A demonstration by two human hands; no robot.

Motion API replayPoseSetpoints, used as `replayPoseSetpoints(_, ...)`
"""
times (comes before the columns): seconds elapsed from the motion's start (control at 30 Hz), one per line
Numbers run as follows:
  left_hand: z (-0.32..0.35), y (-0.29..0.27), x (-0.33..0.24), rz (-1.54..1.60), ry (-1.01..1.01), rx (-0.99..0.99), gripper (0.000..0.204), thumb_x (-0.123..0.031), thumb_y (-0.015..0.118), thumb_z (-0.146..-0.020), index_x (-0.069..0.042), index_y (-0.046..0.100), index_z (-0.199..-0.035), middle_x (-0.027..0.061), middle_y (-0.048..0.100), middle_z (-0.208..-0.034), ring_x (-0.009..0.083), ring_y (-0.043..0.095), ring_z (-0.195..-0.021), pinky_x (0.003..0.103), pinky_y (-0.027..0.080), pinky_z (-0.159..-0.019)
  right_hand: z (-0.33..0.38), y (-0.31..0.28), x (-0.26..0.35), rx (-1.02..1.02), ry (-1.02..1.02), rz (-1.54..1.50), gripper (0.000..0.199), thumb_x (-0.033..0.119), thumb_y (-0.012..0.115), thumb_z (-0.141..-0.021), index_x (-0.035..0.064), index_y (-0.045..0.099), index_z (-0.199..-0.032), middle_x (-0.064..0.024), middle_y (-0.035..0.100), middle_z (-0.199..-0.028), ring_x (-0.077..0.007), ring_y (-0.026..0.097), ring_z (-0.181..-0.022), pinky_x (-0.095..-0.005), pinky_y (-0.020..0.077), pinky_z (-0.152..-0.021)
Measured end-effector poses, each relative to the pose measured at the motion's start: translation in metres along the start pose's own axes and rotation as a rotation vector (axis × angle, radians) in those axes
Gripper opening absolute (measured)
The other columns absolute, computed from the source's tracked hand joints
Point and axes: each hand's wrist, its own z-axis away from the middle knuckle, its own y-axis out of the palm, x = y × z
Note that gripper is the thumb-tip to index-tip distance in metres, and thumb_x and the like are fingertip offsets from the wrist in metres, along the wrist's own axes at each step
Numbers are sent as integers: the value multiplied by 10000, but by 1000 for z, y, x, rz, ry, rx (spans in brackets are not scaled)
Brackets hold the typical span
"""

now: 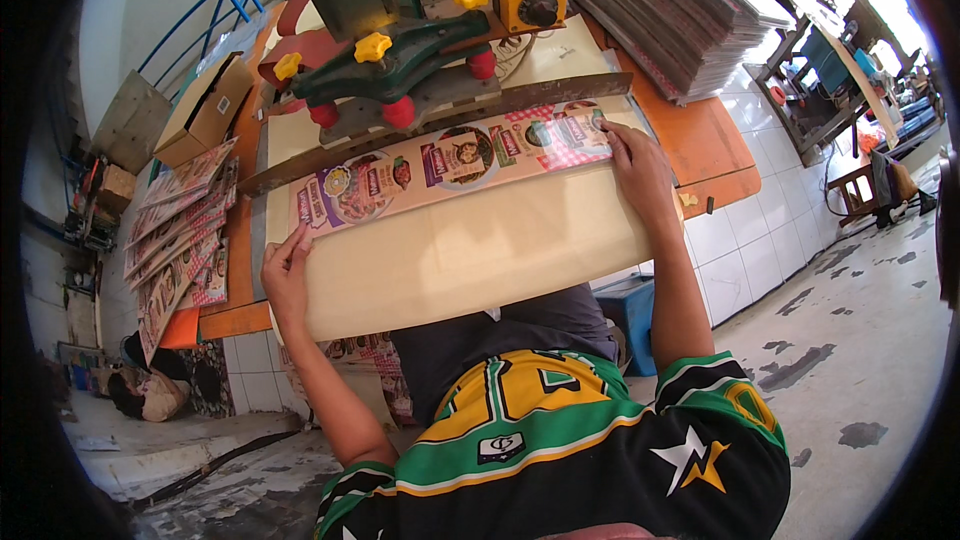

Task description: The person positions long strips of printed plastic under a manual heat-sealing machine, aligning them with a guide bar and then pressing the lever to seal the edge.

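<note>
The printed strip [462, 162] lies flat on the pale sheet [480, 258], along its far side and just near of the metal bar under the press [400, 90]. The left hand [287, 275] has thumb and fingers closed in a pinch on the strip's near left corner. The right hand [642, 178] has its fingertips on the strip's right end; whether they grip it or only press it down, I cannot tell.

The strip looks thin and glossy, probably film, so it should be very light, limp and rather slippery, apt to crease or skew if pushed from one side. It is best taken by both ends at once, with light fingertip pinches at the corners and a slight even pull. The middle gives little support. The far edge seems a poor hold, being close to the bar.
</note>
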Motion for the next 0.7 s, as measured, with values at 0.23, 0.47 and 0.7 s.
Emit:
replayPoseSetpoints(0.23, 0, 0, 3, 15, 2, 7, 319, -225, 703, -948, -118, 718, -1248, 17, 439, -791, 108, 457, -705, 252, 414, -650, 0, 1, -1, 12, 22, -10, 254, 219, 569, -1000, 93, 721, -1161, -152, 720, -1062, -336, 670, -980, -408, 501, -864)
replayPoseSetpoints(0.47, -1, 0, -1, 21, -33, 29, 345, -227, 692, -955, -123, 700, -1283, 6, 449, -804, 98, 435, -712, 255, 416, -664, -4, -2, -2, 90, 129, -64, 282, 245, 591, -978, 100, 709, -1189, -152, 722, -1017, -331, 673, -958, -410, 500, -851)
replayPoseSetpoints(0.7, -26, -3, 10, 174, -83, 118, 433, -262, 642, -980, -160, 609, -1400, 115, 681, -1211, 154, 582, -936, 269, 459, -841, -32, -17, 12, 331, 303, 26, 361, 403, 572, -979, 203, 693, -1255, -131, 732, -1018, -289, 678, -986, -393, 505, -833)
